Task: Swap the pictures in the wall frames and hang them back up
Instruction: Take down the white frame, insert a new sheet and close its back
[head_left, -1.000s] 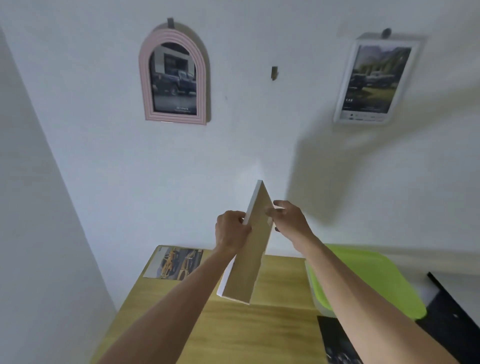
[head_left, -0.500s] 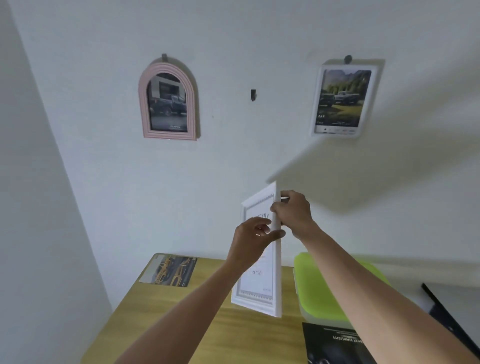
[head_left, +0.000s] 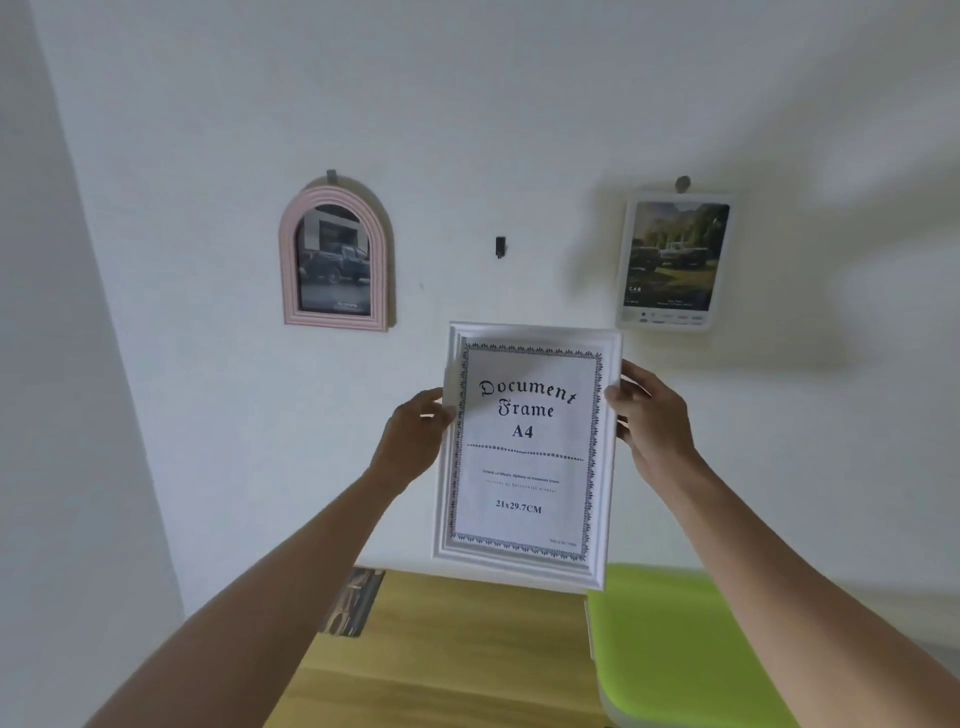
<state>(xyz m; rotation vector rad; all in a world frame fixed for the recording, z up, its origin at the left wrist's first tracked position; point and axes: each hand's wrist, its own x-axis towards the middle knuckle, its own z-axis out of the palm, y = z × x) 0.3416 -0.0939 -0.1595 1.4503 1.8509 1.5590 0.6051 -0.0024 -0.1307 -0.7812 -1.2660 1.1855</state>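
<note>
A white rectangular frame with a "Document Frame A4" sheet inside faces me, held upright in front of the wall. My left hand grips its left edge and my right hand grips its right edge. Just above the frame, a bare dark hook sticks out of the wall. A pink arched frame with a dark truck picture hangs to the left. A white rectangular frame with a picture of cars in a landscape hangs to the right.
Below stands a wooden table. A loose picture lies at its back left corner. A lime green bin lid sits at the table's right side. A side wall closes in on the left.
The white frame turned from edge-on to facing me and rose toward the wall. My left hand shifted from its front to its left edge. The view tilted upward.
</note>
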